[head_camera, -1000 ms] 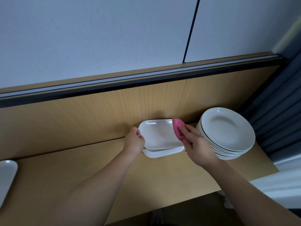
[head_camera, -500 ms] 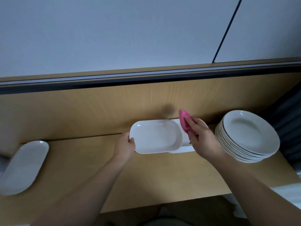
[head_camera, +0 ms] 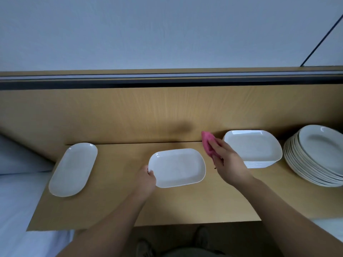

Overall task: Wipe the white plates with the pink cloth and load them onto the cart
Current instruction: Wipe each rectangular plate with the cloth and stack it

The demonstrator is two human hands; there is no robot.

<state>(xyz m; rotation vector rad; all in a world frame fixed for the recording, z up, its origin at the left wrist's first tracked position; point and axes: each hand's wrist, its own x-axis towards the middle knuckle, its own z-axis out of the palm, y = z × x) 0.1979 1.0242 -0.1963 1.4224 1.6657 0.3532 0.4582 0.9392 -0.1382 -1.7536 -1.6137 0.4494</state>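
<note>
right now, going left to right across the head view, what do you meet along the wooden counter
oval plate → left hand → rectangular plate it grips → pink cloth in the right hand → stack of rectangular plates → stack of round plates

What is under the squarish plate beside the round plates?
A stack of white plates of the same shape lies beneath the squarish plate. Only their thin edges show; the top plate covers the rest.

Your left hand (head_camera: 146,178) grips the near-left rim of a rectangular plate (head_camera: 177,167) over the shelf (head_camera: 185,206). Your right hand (head_camera: 228,162) holds the cloth (head_camera: 207,145) just beside it. Right: a plate stack (head_camera: 254,151), round plates (head_camera: 319,154). Left: an oval plate (head_camera: 73,168).
</note>
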